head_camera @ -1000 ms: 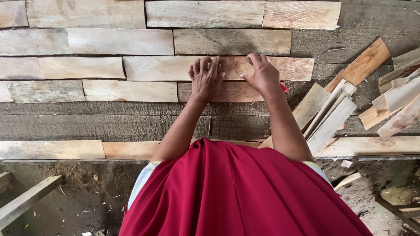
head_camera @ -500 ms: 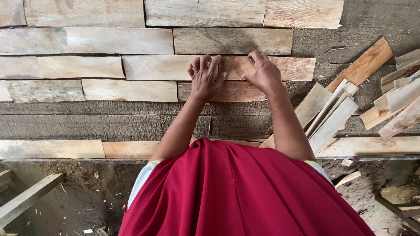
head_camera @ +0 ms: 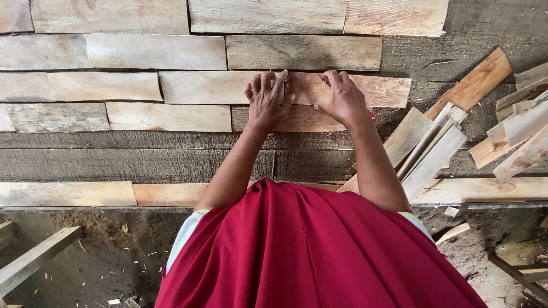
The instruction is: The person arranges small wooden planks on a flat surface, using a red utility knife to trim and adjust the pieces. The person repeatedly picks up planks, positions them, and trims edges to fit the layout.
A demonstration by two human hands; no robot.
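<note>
**Slat under both hands, mid-platform**

Slat [head_camera: 342, 90], reddish and short, lies in the third row of the platform [head_camera: 171, 162], and I see both hands flat on it. My left hand [head_camera: 268, 102] rests palm down with its fingers close together on the slat's left end, reaching over the seam onto the pale slat [head_camera: 211, 87] beside it. My right hand [head_camera: 342, 101] is spread a little wider, its fingertips at the slat's far edge. Neither hand closes on anything; they only press down.

Another reddish piece [head_camera: 302, 118] lies just under the hands in the fourth row, touching the slat along its near edge. To the right of the slat the platform's dark wood is bare as far as the heap, and a bare band also runs along the near side between the rows and the front edge.

I count four rows of laid slats: three show in the top row, three in the second, four in the third and three in the fourth, some cut by the left border.

A loose heap of slats [head_camera: 434, 148] lies fanned out at the platform's right side, close to my right forearm, with more [head_camera: 525, 120] beyond it. Long boards [head_camera: 68, 194] line the front edge. My red cloth [head_camera: 308, 251] hides the near middle.
</note>
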